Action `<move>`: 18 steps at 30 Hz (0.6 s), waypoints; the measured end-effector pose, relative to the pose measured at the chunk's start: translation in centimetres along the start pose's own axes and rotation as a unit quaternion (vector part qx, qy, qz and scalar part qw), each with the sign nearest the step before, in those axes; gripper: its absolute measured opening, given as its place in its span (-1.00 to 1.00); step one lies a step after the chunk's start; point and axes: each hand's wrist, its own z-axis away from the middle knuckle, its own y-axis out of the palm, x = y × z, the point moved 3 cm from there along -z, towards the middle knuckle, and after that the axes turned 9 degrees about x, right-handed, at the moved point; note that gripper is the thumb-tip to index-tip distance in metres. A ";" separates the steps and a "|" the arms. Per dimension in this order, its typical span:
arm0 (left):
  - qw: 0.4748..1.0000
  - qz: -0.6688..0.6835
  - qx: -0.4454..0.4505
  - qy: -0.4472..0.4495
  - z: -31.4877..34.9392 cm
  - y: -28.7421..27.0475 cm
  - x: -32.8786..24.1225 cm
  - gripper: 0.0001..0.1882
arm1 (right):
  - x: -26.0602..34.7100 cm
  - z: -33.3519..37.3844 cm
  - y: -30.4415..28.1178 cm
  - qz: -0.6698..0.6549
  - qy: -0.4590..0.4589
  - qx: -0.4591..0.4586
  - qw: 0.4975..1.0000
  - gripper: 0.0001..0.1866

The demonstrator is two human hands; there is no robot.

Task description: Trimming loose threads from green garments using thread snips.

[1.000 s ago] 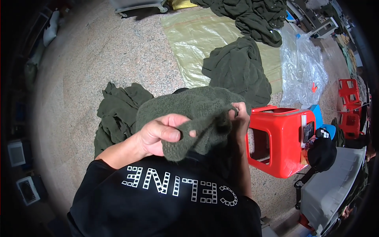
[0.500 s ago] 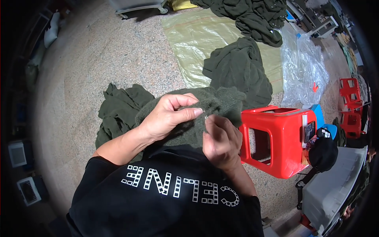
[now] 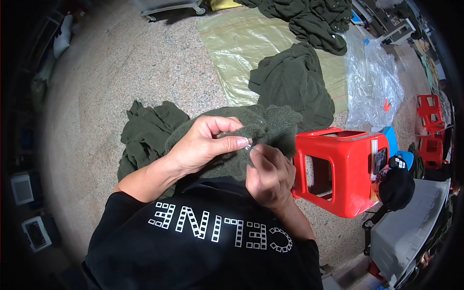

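A dark green fuzzy knit garment [image 3: 282, 126] lies bunched across my lap. My left hand [image 3: 205, 142] pinches a fold of it between thumb and forefinger. At the thumb tip a small shiny, bead-like piece [image 3: 248, 146] shows against the knit; its exact kind is too small to tell. Just right of that piece, my right hand [image 3: 271, 175] is closed, thumb and forefinger pressed together close to the cloth. Whatever those right fingers hold is too small or hidden to make out.
Another dark green garment [image 3: 150, 128] lies on the speckled floor at left. More green clothes [image 3: 295, 87] rest on a yellowish plastic sheet [image 3: 232, 53] ahead. A red plastic stool [image 3: 350, 169] stands close at right, beside a grey bin [image 3: 406, 227]. Clear plastic film [image 3: 372, 82] spreads beyond.
My right hand has shifted slightly left and down. The shiny piece now sits lower, closer against my left thumb tip. My left hand keeps its pinch in nearly the same place.
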 end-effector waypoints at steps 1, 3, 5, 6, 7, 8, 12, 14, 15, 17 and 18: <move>1.000 0.000 -0.002 0.001 0.0 -0.1 0.1 -0.90 | 0.0 -0.1 0.0 -0.006 -0.004 -0.020 1.000 -0.73; 1.000 0.020 -0.007 -0.003 0.1 -0.3 0.3 -0.90 | 0.2 -0.5 0.1 -0.007 0.009 0.014 1.000 -0.71; 0.999 0.041 -0.006 -0.010 0.1 -0.4 0.3 -0.89 | 0.1 -0.5 0.3 -0.005 0.023 0.047 0.999 -0.69; 0.998 0.062 -0.005 -0.017 0.1 -0.4 0.3 -0.89 | 0.0 -0.2 0.4 -0.004 0.018 0.045 0.999 -0.67; 0.998 0.063 -0.005 -0.017 0.2 -0.4 0.4 -0.89 | 0.0 0.0 0.4 -0.004 0.012 0.044 0.999 -0.66; 0.997 0.072 0.000 -0.016 0.2 -0.3 0.5 -0.88 | 0.1 0.0 0.4 -0.004 0.013 0.044 0.999 -0.66; 0.998 0.066 0.001 -0.015 0.3 -0.3 0.8 -0.87 | 0.1 0.0 0.1 -0.007 0.013 -0.009 1.000 -0.67; 0.999 0.041 0.007 0.000 0.4 -0.3 0.7 -0.87 | -0.1 0.0 0.2 -0.008 0.014 -0.019 1.000 -0.69; 1.000 0.016 0.013 0.014 0.4 -0.2 0.6 -0.87 | -0.1 -0.1 0.2 -0.009 0.014 -0.009 1.000 -0.68; 0.999 -0.014 0.001 0.030 0.4 -0.3 0.6 -0.86 | 0.0 -0.1 0.2 -0.010 0.014 0.001 1.000 -0.68; 0.998 -0.045 -0.011 0.045 0.4 -0.3 0.5 -0.86 | 0.1 -0.1 0.2 -0.006 0.017 0.004 1.000 -0.68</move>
